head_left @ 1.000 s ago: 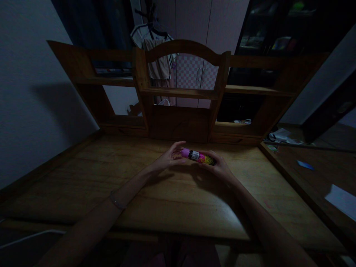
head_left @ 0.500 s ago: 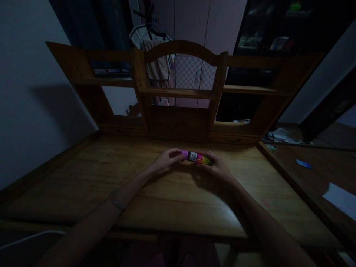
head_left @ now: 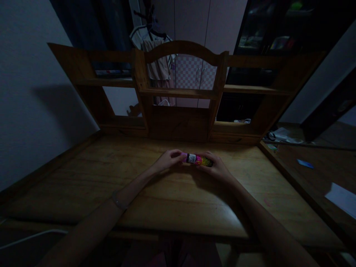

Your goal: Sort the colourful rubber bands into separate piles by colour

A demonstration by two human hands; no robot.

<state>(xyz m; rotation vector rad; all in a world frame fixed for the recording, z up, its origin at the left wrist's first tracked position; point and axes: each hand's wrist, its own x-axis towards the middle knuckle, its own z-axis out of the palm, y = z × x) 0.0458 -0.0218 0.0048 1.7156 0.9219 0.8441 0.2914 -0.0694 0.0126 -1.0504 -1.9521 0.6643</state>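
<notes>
Bottle (head_left: pixel 192 158): grasped, apparently in one piece; remaining work undeterminable.
Left hand (head_left: pixel 167 160): grip clamped on nine-o'clock end.
Right hand (head_left: pixel 218 167): clamped on three-o'clock end.

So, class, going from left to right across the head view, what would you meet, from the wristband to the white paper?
Wristband → left hand → colourful tube → right hand → blue card → white paper.

Bare forearms (head_left: pixel 141 184); thin bracelet (head_left: pixel 119 202) on the left one
</notes>
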